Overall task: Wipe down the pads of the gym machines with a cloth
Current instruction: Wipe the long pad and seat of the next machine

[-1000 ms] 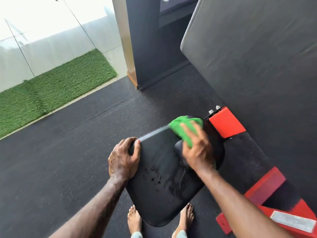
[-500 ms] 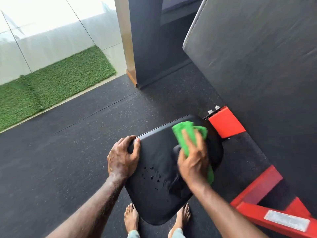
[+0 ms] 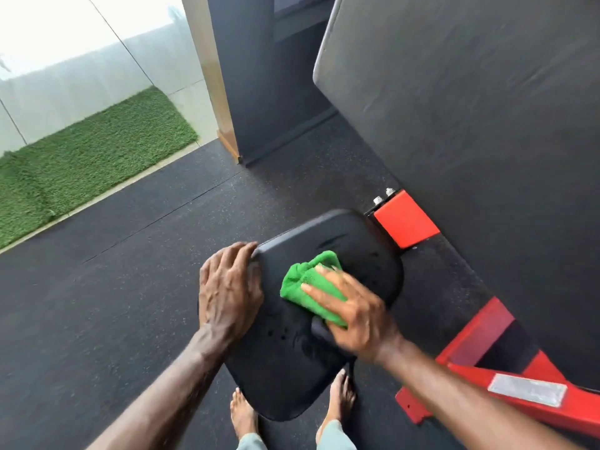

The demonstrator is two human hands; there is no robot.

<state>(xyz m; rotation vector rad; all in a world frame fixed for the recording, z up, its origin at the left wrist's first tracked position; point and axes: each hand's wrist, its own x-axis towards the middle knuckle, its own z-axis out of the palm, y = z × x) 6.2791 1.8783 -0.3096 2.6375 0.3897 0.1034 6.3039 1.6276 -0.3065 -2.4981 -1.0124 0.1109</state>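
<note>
From the head view we look down on a black, rounded-corner padded seat cushion of a gym machine, tilted across the middle of the frame. Our right hand lies flat on a bunched bright green microfibre cloth, fingers spread and fairly straight, pressing it against the upper middle of the seat pad. The cloth sticks out beyond the fingertips toward the pad's left side, and a strip of it shows under the palm. Our left hand grips the pad's left edge, fingers curled over the rim near the upper left corner and the thumb lying on the top surface. The two hands are near each other, with the cloth between them but touching only the right one.

A few dark droplets and a wet sheen show on the pad just below the cloth. Our bare feet stand on the dark speckled rubber floor under the pad's near end.

To the right rises a large dark grey upholstered back pad with a pale edge, well above the seat. A red painted metal frame with two bolts sits just beside the seat's far corner, and more red frame runs along the lower right. At far left lies a strip of green artificial turf beside glass panels.
</note>
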